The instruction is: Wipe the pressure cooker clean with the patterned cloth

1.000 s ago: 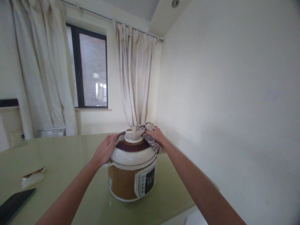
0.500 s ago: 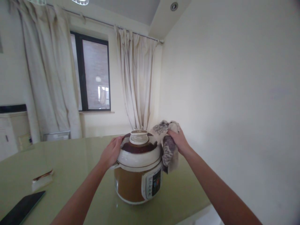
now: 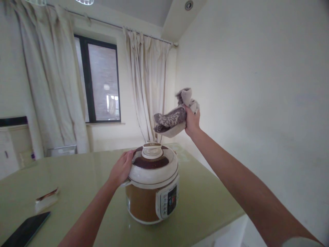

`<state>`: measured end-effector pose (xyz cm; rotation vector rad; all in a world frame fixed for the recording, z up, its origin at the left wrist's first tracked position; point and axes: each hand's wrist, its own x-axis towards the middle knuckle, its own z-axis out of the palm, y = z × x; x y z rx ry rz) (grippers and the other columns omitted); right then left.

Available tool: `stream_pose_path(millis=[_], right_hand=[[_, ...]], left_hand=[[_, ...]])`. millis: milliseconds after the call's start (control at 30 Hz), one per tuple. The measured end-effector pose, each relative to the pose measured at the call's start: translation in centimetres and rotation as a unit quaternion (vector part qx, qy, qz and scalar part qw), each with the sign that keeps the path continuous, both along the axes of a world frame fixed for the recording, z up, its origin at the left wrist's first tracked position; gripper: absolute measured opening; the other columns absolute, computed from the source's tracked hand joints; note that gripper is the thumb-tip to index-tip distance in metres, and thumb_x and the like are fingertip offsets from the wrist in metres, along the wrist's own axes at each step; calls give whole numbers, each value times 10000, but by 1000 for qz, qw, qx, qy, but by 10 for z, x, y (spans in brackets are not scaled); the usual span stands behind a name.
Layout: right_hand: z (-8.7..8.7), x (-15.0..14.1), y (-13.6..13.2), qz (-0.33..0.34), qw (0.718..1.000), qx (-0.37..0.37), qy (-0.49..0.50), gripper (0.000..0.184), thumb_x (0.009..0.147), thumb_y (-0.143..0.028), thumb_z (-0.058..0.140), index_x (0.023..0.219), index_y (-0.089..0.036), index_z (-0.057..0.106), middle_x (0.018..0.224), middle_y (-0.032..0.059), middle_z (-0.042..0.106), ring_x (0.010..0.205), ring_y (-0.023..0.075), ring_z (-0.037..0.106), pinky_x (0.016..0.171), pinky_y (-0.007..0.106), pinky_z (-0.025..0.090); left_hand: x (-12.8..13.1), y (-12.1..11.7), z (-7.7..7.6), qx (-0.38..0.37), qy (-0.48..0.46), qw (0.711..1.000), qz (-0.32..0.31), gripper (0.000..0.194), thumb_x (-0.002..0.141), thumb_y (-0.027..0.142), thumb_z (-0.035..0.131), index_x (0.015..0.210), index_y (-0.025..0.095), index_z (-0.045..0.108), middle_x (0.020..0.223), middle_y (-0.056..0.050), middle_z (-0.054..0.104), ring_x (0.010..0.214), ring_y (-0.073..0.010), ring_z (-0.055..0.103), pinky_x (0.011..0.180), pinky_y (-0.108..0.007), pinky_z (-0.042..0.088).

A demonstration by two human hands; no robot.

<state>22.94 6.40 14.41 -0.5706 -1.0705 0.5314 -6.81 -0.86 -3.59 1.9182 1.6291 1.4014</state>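
Note:
An electric pressure cooker (image 3: 142, 202) with a gold-brown body, white lid and front control panel stands upright on the table. My left hand (image 3: 122, 168) lies against the left side of the lid (image 3: 154, 174), its fingers stretched over the edge. Up in the air, above and to the right of the lid knob (image 3: 152, 151), my right hand (image 3: 192, 120) is closed around a bunched cloth (image 3: 171, 120) patterned in grey-brown and cream. The cloth is apart from the cooker, and one folded end of it points left.
The pale green glossy table (image 3: 205, 206) meets the white wall on the right. A dark flat tablet-like object (image 3: 25, 228) and a small whitish packet with a brown edge (image 3: 46, 199) lie at the left. Curtains (image 3: 147, 79) and a window (image 3: 104, 82) are behind.
My right hand has drawn the cloth off the lid knob, past the lid's right side, then up into the air. My left hand has stayed on the lid.

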Motion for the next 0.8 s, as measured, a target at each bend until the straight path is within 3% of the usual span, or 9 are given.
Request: stream_pose_path(millis=[133,167,233,333,400,467,567,667,800], right_hand=[[-71,11,-17,68,968,-172,-170,422,668,-335,852,1039,-191,709,897,34,763,850,235,701,802,399,609],[-85,14,-23,113,932,-192,-288,457,682,-385,869,1077,-208,720,951,35,767,918,245,711,876,416,601],[-102,18,-37,111,867,-182,-451,593,688,-509,891,1186,-235,722,1167,79,744,1114,299,687,1018,479,548],[-102,16,-58,26,801,-125,-585,957,590,-700,911,1380,-232,640,1516,172,527,1378,408,521,1146,575,432],[-96,10,-68,0,778,-83,-622,1093,526,-759,915,1415,-207,598,1532,199,486,1390,427,494,1153,580,415],[-93,6,-69,13,768,-50,-638,1017,567,-755,904,1372,-212,604,1391,165,600,1276,379,580,1097,523,461],[-95,8,-50,12,773,-51,-632,660,721,-582,881,1230,-237,642,1135,69,712,1060,290,663,948,403,505],[-102,10,-17,-61,786,-118,-604,406,793,-377,818,1138,-241,653,1056,38,727,990,255,670,848,332,485],[-109,-2,16,-179,769,-191,-584,408,854,-365,745,1234,-254,648,1144,85,709,992,265,670,765,310,454]], left_hand=[[1,-1,0,-7,1,1000,2,746,1032,669,210,1380,212,686,1445,-121,656,1395,-294,565,1241,-465,336],[1,-1,0,-8,2,1000,4,753,1028,676,209,1383,211,684,1440,-121,658,1393,-296,567,1238,-469,341],[1,0,0,-8,3,1000,7,769,1020,687,200,1388,212,680,1437,-122,660,1389,-297,571,1234,-474,347],[0,1,0,-11,9,1000,2,780,1017,688,190,1399,207,671,1447,-128,653,1383,-297,574,1234,-473,348],[-1,1,0,-14,11,1000,1,783,1017,692,197,1412,201,661,1454,-132,646,1383,-297,572,1237,-475,343],[-1,1,0,-18,12,1000,2,785,1015,701,200,1416,204,656,1455,-129,644,1386,-297,566,1241,-480,337],[0,-2,0,-20,10,1000,0,782,1012,717,193,1413,231,657,1461,-110,640,1400,-293,554,1250,-483,326],[0,-3,0,-14,5,1000,6,770,1012,725,202,1403,249,663,1454,-97,645,1387,-291,566,1250,-484,330],[0,-3,-1,-7,-1,1000,7,752,1014,721,222,1386,251,678,1427,-91,660,1353,-288,592,1244,-480,344]])
